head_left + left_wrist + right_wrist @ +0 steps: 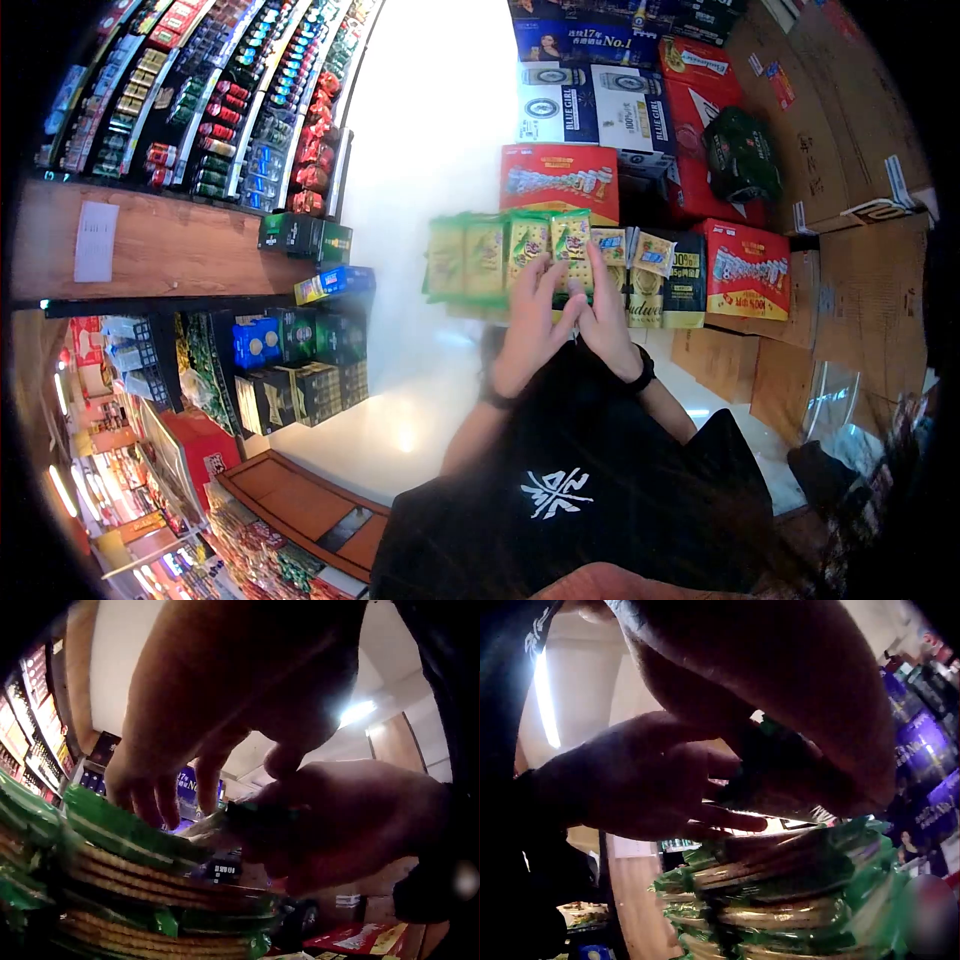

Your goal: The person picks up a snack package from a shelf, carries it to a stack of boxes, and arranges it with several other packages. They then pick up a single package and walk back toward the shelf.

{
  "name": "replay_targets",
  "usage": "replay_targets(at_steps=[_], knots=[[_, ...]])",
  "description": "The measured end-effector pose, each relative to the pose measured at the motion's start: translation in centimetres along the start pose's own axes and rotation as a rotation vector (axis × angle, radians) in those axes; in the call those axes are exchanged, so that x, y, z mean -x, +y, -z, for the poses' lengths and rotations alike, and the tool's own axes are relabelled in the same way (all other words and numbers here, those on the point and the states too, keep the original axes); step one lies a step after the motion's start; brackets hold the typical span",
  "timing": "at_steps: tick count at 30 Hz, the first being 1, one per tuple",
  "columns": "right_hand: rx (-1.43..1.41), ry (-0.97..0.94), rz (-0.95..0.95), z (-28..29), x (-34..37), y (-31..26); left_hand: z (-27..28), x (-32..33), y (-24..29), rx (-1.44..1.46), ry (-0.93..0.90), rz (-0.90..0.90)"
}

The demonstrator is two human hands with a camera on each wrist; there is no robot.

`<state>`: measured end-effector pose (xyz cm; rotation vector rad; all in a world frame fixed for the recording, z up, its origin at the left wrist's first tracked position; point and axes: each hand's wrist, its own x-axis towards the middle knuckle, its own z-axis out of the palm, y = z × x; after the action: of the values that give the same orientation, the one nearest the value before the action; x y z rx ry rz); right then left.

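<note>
Packs of crackers (485, 255) in clear, green-edged wrappers lie side by side and stacked in front of me. My left hand (535, 325) reaches over the right part of them, its fingers loosely extended at a cracker pack (572, 240). Beside it my right hand (608, 325) holds a pack at its edge, the forefinger pointing away. In the left wrist view, layers of crackers (142, 877) show edge-on below the fingers. The right wrist view shows the green-wrapped stack (780, 892) under both hands; the held pack is dark and partly hidden there.
Small yellow packs (653, 253) sit right of the hands on a black and gold carton (665, 290). Red cartons (748, 270) and white-and-blue beer cartons (555, 100) stand behind and to the right. Shelves of cans (220, 110) run along the left, beyond a pale floor.
</note>
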<state>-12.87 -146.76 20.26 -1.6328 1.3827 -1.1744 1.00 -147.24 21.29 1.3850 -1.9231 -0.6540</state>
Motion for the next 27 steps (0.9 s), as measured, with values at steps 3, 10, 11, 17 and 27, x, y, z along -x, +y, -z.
replay_targets(at_steps=[3, 10, 11, 17, 27], knots=[[-0.083, -0.004, -0.090, 0.2, 0.1, -0.9, 0.8, 0.4, -0.2, -0.012, 0.012, 0.015], [-0.155, 0.004, -0.192, -0.1, 0.5, -0.2, 1.3, 1.4, -0.1, -0.137, 0.048, -0.013], [-0.132, 0.014, -0.171, -0.2, 0.6, 0.1, 1.2, 1.5, 0.0, -0.139, 0.053, -0.014], [0.000, 0.007, -0.082, -0.4, 0.8, 1.1, 0.9, 2.0, -0.2, -0.154, 0.045, -0.006], [0.143, -0.020, -0.103, -0.3, 1.0, 1.0, 1.0, 2.4, -0.4, -0.138, 0.041, -0.017]])
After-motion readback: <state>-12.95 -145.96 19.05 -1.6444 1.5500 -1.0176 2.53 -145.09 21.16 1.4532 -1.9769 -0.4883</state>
